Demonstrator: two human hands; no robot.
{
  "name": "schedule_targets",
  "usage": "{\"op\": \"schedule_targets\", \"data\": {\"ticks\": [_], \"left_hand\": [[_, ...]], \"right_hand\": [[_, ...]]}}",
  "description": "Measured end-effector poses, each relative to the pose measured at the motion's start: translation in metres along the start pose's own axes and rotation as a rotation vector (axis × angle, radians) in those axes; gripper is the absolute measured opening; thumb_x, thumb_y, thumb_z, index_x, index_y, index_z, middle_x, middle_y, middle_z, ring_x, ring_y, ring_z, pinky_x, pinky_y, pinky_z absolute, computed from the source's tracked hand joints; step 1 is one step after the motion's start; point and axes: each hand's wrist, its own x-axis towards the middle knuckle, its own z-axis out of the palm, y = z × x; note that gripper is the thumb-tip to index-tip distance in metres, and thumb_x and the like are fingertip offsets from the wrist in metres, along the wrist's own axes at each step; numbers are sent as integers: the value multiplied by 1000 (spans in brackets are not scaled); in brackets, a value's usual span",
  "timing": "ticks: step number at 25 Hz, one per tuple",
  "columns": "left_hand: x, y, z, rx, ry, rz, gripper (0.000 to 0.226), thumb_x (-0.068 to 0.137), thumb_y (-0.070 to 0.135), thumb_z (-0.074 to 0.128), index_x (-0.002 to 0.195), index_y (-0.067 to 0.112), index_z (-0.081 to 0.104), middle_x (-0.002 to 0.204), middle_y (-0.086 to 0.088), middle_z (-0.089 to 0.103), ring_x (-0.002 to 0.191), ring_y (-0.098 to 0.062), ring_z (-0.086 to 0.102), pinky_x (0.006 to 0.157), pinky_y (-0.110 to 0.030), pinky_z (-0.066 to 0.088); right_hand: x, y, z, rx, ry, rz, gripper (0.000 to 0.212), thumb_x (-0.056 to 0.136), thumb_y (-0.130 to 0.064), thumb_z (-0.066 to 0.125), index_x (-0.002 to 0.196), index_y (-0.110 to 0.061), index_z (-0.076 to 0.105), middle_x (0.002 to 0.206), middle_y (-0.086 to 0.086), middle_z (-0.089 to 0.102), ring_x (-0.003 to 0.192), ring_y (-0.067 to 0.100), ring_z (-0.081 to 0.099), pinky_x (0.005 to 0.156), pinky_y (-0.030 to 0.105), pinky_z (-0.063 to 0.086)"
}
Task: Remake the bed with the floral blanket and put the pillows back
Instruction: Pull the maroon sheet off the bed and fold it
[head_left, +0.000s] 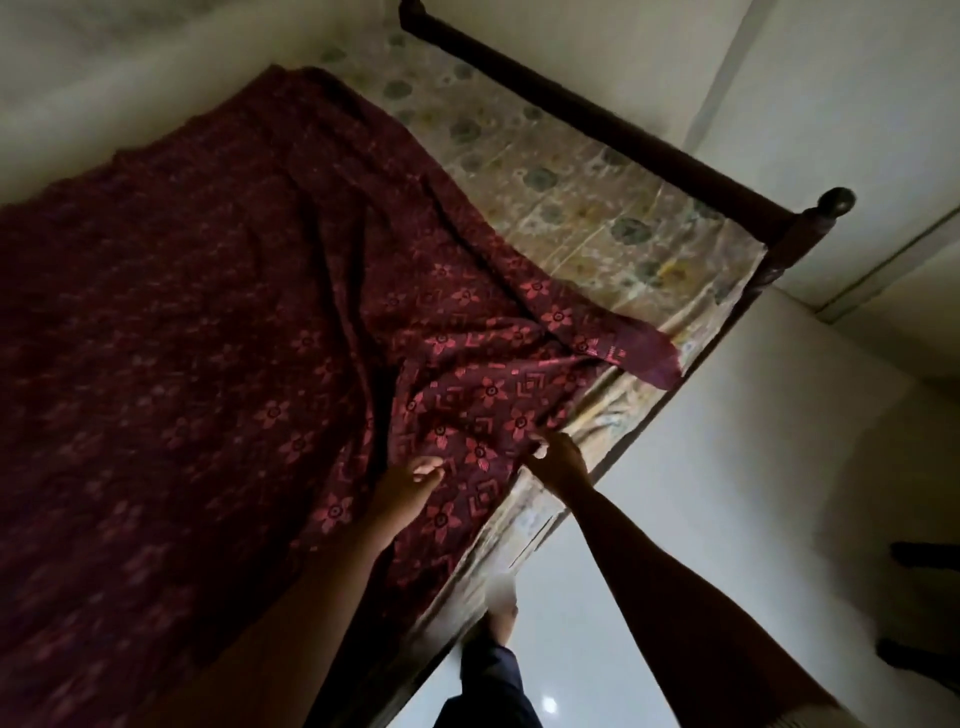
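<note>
Standing at the long side of the bed (789, 249), a person reaches both bare arms out over it. It is a dark wooden bed pushed into the corner of a dim room, with pale walls (156, 62) along its far side and behind its end. A round rail (571, 98) runs across that end to a post (835, 201) topped with a knob. The floor (727, 493) is white and glossy, and a foot (501, 621) and dark trouser leg (488, 686) show close against the bed's side.

A pale sheet (571, 208) printed with greenish flowers covers the mattress and hangs over the near edge. On it lies the floral blanket (234, 291), deep maroon with pink blossoms. Its long axis follows the bed's length, from the lower left up toward the rail. It is creased, and its far edge cuts across at a slant, so a wedge of sheet beside the rail stays bare. One narrow corner trails out over the near edge.

The right hand (556, 460) pinches the blanket's border at the near edge, thumb and fingertips closed on the cloth. The left hand (408, 483) sits on the blanket just beside it, fingers bent down onto the fabric. Whether they hold a fold I cannot tell.
</note>
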Motion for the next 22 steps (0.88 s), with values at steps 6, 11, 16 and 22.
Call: {"op": "schedule_targets", "data": {"ticks": [6,11,16,22], "left_hand": [[-14,-22,17,-3,13,-215,27,92,8,55,118,1,60,123,-16,60,110,-24,58,68,2,38],[-20,-20,-9,-368,194,-436,37,96,24,49,132,13,49,125,-4,52,115,-22,49,85,-28,41],[-15,16,-35,-736,193,-518,70,80,65,53,139,32,36,142,0,40,126,-30,42,99,-54,37],[-37,34,-58,-896,64,-360,107,44,79,72,132,23,49,127,-7,58,106,-27,60,87,-46,52]], "right_hand": [[31,-26,23,-384,-176,-175,49,99,-24,42,142,-4,35,149,12,34,124,15,44,98,16,29],[14,-38,23,354,72,-63,8,91,-11,56,96,-5,60,94,18,66,85,28,64,76,35,45],[-63,-52,-10,983,-240,62,14,95,-6,47,86,-14,53,69,-1,66,55,5,63,57,19,51],[-169,-50,9,801,-406,-146,8,93,-6,52,92,-14,53,85,7,63,73,12,65,69,27,56]]}}
